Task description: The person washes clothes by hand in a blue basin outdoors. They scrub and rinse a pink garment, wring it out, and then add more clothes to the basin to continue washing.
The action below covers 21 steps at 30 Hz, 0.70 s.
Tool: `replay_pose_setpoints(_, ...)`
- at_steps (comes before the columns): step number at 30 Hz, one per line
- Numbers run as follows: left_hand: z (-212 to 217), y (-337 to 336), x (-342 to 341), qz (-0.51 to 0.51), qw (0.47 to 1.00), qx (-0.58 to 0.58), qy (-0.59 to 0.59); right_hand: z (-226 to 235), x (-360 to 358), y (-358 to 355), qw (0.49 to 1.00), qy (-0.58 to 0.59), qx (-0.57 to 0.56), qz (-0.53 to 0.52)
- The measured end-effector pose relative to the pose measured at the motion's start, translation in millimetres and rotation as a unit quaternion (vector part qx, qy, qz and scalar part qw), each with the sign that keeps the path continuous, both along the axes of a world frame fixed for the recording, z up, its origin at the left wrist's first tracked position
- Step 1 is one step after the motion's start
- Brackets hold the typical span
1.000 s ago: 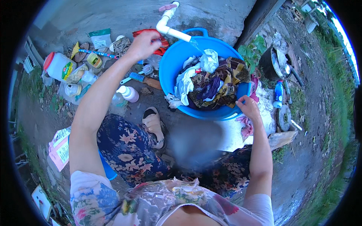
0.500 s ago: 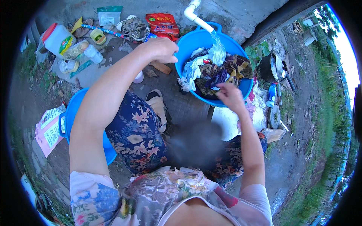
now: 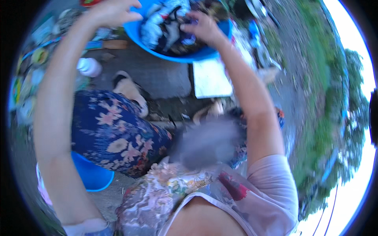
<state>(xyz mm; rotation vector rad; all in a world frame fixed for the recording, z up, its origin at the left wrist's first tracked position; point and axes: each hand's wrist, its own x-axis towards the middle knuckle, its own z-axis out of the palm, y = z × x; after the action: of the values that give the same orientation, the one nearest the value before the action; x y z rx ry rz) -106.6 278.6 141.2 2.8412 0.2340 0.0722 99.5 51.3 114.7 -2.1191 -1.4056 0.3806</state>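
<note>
A blue tub (image 3: 185,59) of wet laundry (image 3: 173,33) stands at the top of the head view, cut off by its upper edge. White, dark and brown patterned cloths are heaped inside. My left hand (image 3: 116,12) hovers by the tub's left rim, thumb and finger apart and nothing between them. Over the right part of the heap is my right hand (image 3: 204,30), fingers spread and slightly bent, touching or just above the cloth; which one I cannot tell. Motion blurs the picture.
A second blue tub (image 3: 92,173) is beside my left leg. A pale bottle (image 3: 89,67) and a wooden piece (image 3: 114,44) lie left of the laundry tub. A white board (image 3: 212,80) is in front of it. Jars and packets crowd the far left. A blurred grey shape (image 3: 208,143) covers part of my lap.
The view has shifted, so the laundry tub sits higher and the pipe is out of sight. My left hand's fingers have spread apart; my right hand is farther in over the laundry.
</note>
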Motion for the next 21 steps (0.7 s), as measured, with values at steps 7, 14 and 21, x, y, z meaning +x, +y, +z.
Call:
replay_pose_setpoints(7, 72.2, -75.8, 55.6, -0.042, 0.996, -0.038, 0.074, 58.7, 95.4, -176.7, 0.962, -0.138, -0.235, -0.007)
replay_pose_setpoints(14, 64.3, -82.9, 54.0, -0.037, 0.995, -0.049, 0.083, -9.0, 71.1, -279.9, 0.875, -0.01, -0.483, -0.035)
replay_pose_setpoints(21, -6.6, -30.7, 32.1, -0.025, 0.997, -0.021, 0.067, -76.8, -38.3, -279.1, 0.872, -0.094, -0.476, 0.062)
